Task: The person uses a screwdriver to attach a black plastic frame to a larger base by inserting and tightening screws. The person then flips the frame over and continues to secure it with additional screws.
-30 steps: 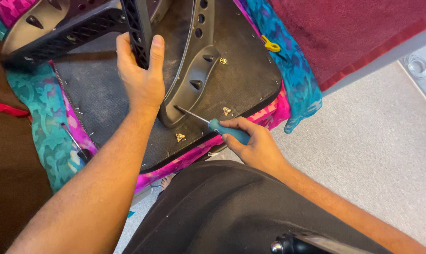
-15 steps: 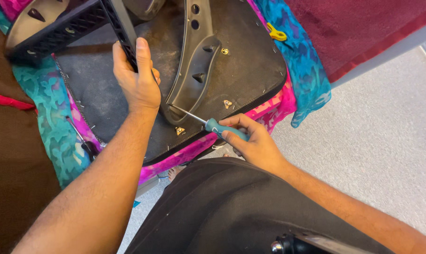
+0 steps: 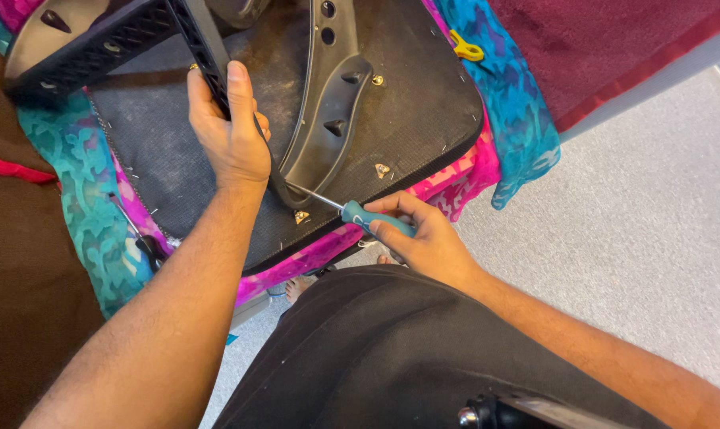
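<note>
Your left hand grips the bracket; your right hand holds the screwdriver, tip at the bracket's base; fastening looks unfinished.

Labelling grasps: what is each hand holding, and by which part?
Right hand: teal-handled screwdriver, gripped by the handle, its metal shaft free and pointing at the black plastic bracket. Left hand: black ribbed plastic bar, gripped partway along its length.

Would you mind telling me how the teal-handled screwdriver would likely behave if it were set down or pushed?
The screwdriver looks stiff, with a thin straight metal shaft. Its rounded handle, gripped by the right hand, would probably roll on a flat surface. It seems light, since a loose grip of the fingers holds it.
</note>
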